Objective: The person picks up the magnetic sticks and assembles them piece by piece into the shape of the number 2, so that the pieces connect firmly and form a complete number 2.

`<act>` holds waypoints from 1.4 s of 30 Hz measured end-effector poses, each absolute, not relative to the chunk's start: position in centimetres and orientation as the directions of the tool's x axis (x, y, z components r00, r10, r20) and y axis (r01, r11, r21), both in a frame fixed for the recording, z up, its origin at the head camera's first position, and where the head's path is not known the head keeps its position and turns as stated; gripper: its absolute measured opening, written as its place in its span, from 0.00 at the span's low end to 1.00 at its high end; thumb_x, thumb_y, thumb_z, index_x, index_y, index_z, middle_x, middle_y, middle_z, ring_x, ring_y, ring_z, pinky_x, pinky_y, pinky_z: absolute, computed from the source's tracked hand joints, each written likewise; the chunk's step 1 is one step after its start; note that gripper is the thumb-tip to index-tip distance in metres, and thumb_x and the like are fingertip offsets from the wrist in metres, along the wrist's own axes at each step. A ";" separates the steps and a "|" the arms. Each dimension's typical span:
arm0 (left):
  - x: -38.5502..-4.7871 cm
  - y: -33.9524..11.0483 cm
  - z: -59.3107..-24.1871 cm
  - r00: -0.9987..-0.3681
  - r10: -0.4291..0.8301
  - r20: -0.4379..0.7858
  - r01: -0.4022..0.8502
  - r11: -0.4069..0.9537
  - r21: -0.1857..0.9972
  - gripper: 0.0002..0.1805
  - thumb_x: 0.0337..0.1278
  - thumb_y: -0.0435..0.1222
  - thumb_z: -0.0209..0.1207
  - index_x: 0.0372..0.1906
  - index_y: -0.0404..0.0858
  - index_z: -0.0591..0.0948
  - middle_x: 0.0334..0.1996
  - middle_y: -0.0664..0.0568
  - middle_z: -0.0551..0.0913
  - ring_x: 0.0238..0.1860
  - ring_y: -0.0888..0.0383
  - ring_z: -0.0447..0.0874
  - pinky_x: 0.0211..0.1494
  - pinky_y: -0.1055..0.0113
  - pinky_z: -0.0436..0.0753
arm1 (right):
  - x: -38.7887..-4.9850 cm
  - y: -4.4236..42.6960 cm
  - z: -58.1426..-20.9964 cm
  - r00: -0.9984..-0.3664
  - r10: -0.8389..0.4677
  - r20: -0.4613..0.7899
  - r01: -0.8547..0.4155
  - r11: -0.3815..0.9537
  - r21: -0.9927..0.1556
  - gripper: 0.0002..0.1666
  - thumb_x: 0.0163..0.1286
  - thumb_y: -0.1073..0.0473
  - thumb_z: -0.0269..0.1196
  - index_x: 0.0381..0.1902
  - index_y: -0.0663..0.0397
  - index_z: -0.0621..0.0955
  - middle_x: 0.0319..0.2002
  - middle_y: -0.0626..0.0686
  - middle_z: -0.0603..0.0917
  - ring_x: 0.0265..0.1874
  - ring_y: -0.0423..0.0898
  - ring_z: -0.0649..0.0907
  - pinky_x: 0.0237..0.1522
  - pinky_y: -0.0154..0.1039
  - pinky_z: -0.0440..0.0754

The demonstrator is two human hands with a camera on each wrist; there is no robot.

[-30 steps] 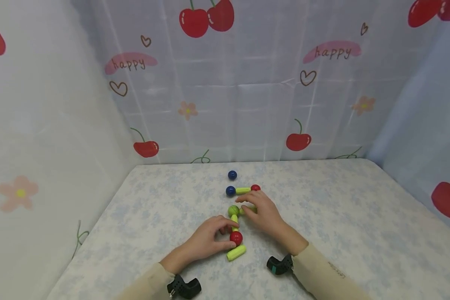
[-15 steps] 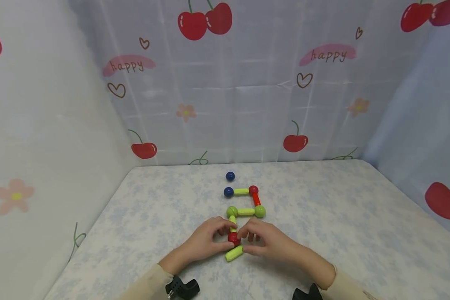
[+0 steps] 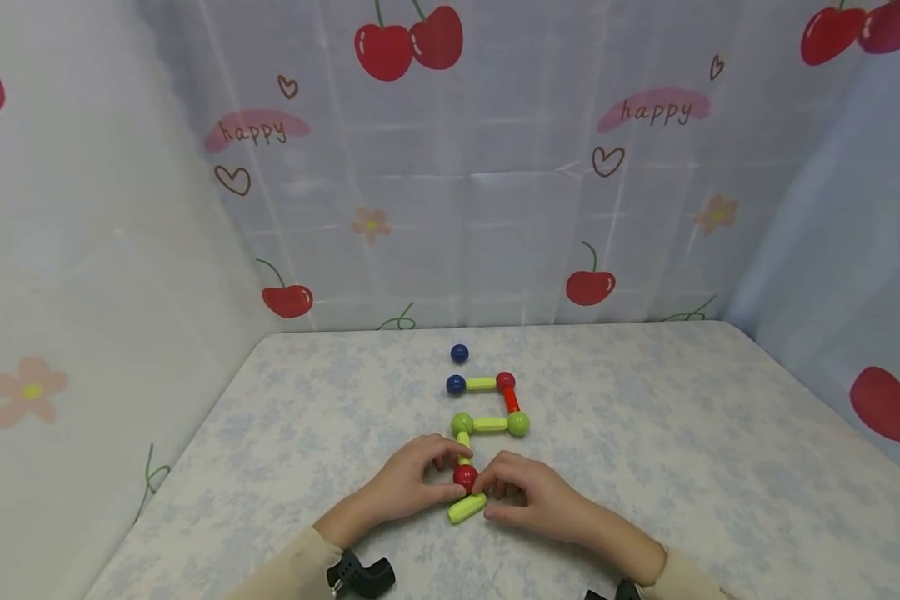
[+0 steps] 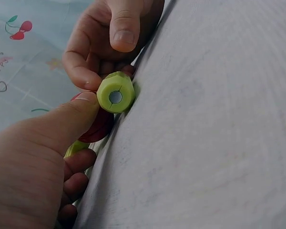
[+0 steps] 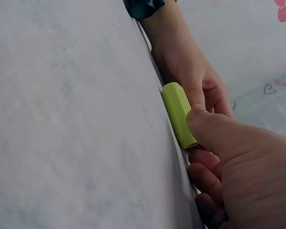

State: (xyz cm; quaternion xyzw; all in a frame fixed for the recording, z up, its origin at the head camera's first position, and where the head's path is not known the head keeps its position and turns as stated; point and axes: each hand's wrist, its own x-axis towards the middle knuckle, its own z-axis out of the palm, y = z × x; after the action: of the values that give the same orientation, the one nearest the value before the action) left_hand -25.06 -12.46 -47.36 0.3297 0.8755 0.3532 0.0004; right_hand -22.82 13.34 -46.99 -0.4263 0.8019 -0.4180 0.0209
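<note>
My left hand (image 3: 414, 477) holds the red ball (image 3: 465, 477): the thumb presses its near side, and the fingers curl over the yellow-green rod (image 3: 462, 451) behind it. A loose-looking yellow-green magnetic rod (image 3: 467, 508) lies obliquely right by the ball; its round metal end faces the left wrist camera. My right hand (image 3: 534, 496) has bent fingers, with the index fingertip at the ball's right side. In the left wrist view the right thumb (image 4: 124, 40) stands apart from the near rod (image 4: 115, 93). Contact between ball and near rod is hidden by the fingers.
The chain runs on through a green ball (image 3: 462, 424), a yellow-green rod (image 3: 491, 425), another green ball (image 3: 519, 423), a red rod (image 3: 511, 400), a red ball (image 3: 506, 381), a rod and a blue ball (image 3: 456, 384). A separate blue ball (image 3: 459, 353) lies beyond.
My right hand has come from the upper green rod down to the near rod and red ball, uncovering the right part of the chain. The left hand has stayed at the red ball.
</note>
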 end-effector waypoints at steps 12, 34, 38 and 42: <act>-25.0 -12.4 -47.4 -0.788 0.574 0.222 0.563 0.528 0.636 0.23 0.58 0.51 0.68 0.59 0.57 0.79 0.41 0.65 0.79 0.42 0.67 0.74 0.48 0.71 0.75 | -22.6 13.3 -47.1 -0.646 -0.694 0.318 -0.667 0.310 -0.678 0.10 0.66 0.53 0.70 0.43 0.39 0.81 0.40 0.42 0.83 0.38 0.39 0.81 0.43 0.32 0.81; -25.1 -12.4 -47.4 -0.786 0.573 0.231 0.572 0.534 0.623 0.23 0.58 0.48 0.69 0.59 0.57 0.80 0.41 0.66 0.79 0.42 0.67 0.75 0.48 0.71 0.76 | -22.8 13.7 -45.8 -0.686 -0.658 0.311 -0.570 0.219 -0.792 0.08 0.66 0.62 0.68 0.42 0.47 0.82 0.34 0.51 0.84 0.28 0.34 0.78 0.30 0.32 0.80; -25.1 -12.4 -47.5 -0.780 0.577 0.241 0.580 0.524 0.624 0.24 0.57 0.50 0.69 0.59 0.56 0.80 0.42 0.66 0.79 0.42 0.67 0.75 0.48 0.70 0.76 | -23.1 14.3 -45.4 -0.718 -0.629 0.298 -0.550 0.250 -0.797 0.08 0.66 0.63 0.68 0.41 0.47 0.81 0.35 0.52 0.84 0.30 0.35 0.78 0.32 0.33 0.80; -25.0 -12.4 -47.5 -0.779 0.580 0.239 0.580 0.521 0.626 0.24 0.57 0.53 0.68 0.59 0.55 0.80 0.42 0.66 0.79 0.42 0.66 0.75 0.48 0.70 0.76 | -23.5 14.9 -45.1 -0.764 -0.585 0.273 -0.515 0.298 -0.804 0.08 0.65 0.62 0.69 0.41 0.49 0.81 0.36 0.53 0.84 0.31 0.37 0.79 0.34 0.33 0.80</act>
State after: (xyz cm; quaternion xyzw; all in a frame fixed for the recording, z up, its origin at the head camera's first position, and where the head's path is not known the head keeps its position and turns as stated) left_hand -25.04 -12.44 -47.45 0.3325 0.8722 0.3588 -0.0004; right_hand -23.50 14.88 -45.06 -0.3417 0.8049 -0.4839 0.0359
